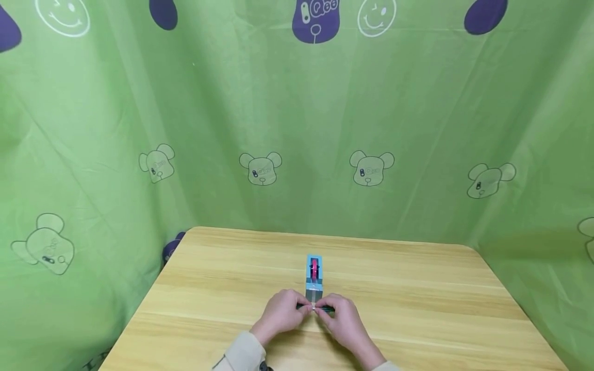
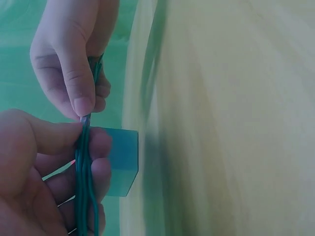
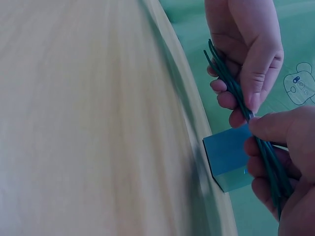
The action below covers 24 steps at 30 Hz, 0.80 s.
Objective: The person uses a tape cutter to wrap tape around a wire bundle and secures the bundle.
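My left hand [image 1: 284, 312] and right hand [image 1: 342, 319] meet over the table just in front of a blue tape dispenser [image 1: 314, 287]. Between them runs a bundle of thin green wires [image 3: 270, 167], pinched near its middle from both sides. Thumbs and fingertips almost touch there, at a small pale band of tape [image 2: 85, 120] round the wires. In the left wrist view, the wires lie along the curled left fingers [image 2: 101, 172]. Loose wire ends stick out past the left hand in the right wrist view. A pink roll [image 1: 314, 269] sits inside the dispenser.
The wood-grain table [image 1: 417, 288] spreads out on both sides of the dispenser. A green curtain [image 1: 306, 113] with bear-head prints hangs behind the table and along its left and right sides.
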Tool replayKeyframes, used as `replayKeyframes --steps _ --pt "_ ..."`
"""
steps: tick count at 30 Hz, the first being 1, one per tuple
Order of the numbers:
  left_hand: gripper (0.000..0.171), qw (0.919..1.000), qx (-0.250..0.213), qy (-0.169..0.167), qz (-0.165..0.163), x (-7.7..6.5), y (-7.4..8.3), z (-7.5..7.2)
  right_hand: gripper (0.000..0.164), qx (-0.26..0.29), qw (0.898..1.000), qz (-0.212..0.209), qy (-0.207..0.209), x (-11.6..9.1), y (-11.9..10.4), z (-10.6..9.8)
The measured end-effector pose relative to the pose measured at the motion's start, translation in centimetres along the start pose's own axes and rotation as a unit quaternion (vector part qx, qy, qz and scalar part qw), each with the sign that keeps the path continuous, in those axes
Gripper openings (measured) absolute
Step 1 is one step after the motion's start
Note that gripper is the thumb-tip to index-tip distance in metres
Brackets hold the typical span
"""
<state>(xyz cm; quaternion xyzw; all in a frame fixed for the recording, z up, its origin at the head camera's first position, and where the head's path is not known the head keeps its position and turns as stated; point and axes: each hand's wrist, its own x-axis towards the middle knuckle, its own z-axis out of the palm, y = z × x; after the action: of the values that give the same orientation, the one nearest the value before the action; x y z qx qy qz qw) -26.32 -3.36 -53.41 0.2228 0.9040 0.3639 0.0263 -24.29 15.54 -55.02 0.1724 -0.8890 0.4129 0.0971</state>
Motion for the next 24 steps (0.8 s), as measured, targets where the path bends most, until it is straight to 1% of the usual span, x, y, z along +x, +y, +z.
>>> replayKeyframes --steps 5,8,13,15,24 --pt "0.018 0.9999 0.005 -0.011 -0.005 0.36 -0.07 -0.15 0.015 -0.002 1.0 -0.009 0.012 -0.03 0.06 0.16" --pt "0.024 0.9996 0.021 -0.016 -0.007 0.62 -0.07 -0.21 0.016 -0.004 1.0 -0.014 0.023 0.01 0.02 0.23" --pt "0.03 0.9985 0.052 -0.014 -0.008 0.76 -0.01 -0.23 0.017 -0.004 0.999 -0.024 0.043 0.07 -0.12 0.34" --pt "0.032 0.9981 0.06 -0.014 -0.008 0.76 0.02 -0.21 0.017 -0.006 0.998 -0.025 0.048 0.07 -0.15 0.38" --pt "0.026 0.9977 0.067 -0.009 0.002 0.73 0.22 -0.24 0.018 -0.006 0.998 -0.019 0.055 0.02 -0.1 0.51"
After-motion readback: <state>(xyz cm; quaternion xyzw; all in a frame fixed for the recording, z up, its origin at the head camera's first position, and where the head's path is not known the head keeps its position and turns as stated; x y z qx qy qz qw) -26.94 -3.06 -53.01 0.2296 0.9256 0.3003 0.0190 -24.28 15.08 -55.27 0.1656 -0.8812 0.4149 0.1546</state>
